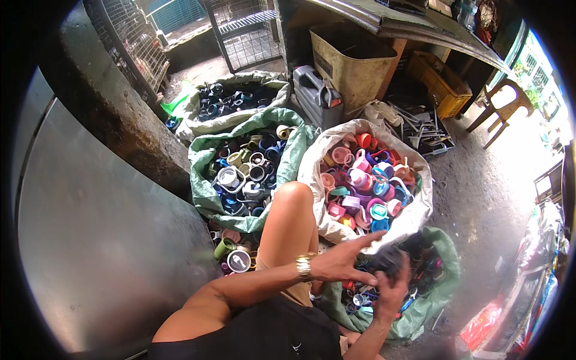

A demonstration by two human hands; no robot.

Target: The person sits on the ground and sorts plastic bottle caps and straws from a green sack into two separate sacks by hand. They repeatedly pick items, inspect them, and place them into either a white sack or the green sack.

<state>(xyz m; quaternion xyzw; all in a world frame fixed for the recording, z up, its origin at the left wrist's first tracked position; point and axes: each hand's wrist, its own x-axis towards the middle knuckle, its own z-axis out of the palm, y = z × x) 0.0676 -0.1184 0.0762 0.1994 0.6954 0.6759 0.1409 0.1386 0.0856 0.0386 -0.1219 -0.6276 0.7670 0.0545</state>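
Note:
My left hand, with a gold-coloured bracelet at its wrist, has its fingers spread and holds nothing. To its right, my right hand is blurred, its thumb and fingers apart around a dark, lid-like thing. Whether it grips that thing cannot be told. Both hands are over a green woven sack of mixed plastic lids and small parts. Just beyond is a white woven sack full of pink, red, purple and blue bottle lids.
Left of my knee, a green sack holds dark, olive and white lids; behind it, a pale sack holds black ones. More lids lie by a metal panel. A grey jerrycan, a tall bin and a yellow crate stand farther back.

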